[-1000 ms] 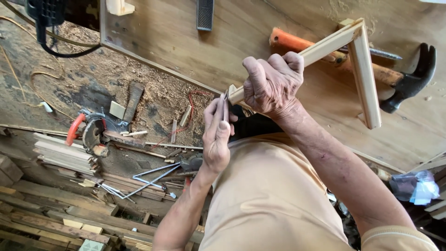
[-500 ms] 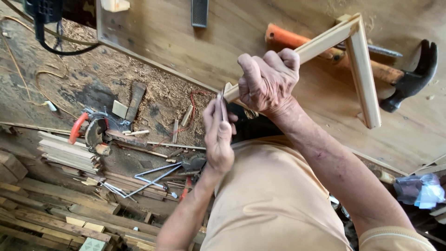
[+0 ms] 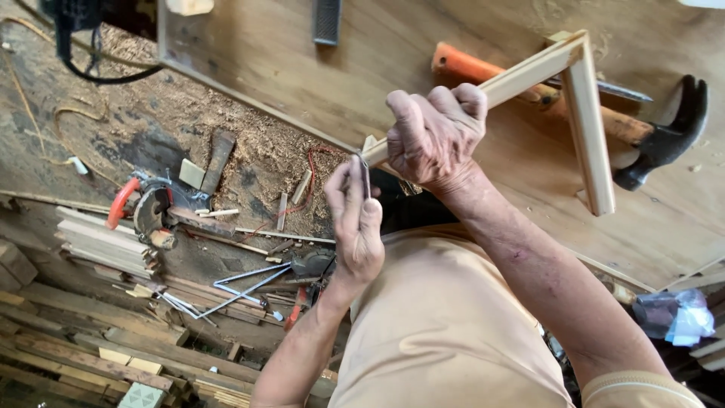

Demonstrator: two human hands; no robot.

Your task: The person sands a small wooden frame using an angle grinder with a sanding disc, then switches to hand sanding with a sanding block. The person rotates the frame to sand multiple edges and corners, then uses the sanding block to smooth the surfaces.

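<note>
Head view: in the upper right of the frame a pale wooden frame corner (image 3: 574,83), two slim strips joined at a right angle, is held up over the plywood table (image 3: 302,68). The right hand (image 3: 436,136), at centre, has its grip clamped around the long strip near that strip's free end. The left hand (image 3: 356,219), just below and left of it, pinches a thin flat metal blade (image 3: 365,175) between thumb and fingers, grip closed on it, with the blade's tip touching the cut end of the strip.

The frame looks light and stiff, but the glued or nailed corner is probably its weak point, so taking hold along the long strip close to the worked end, as the right hand does, seems soundest. The blade looks thin, hard and likely sharp, best pinched on its flat sides.

Behind the frame on the table lie an orange-handled tool (image 3: 483,72) and a black claw hammer (image 3: 664,132). At lower left, a circular saw (image 3: 147,215) sits among sawdust and stacked wood offcuts (image 3: 98,245).
</note>
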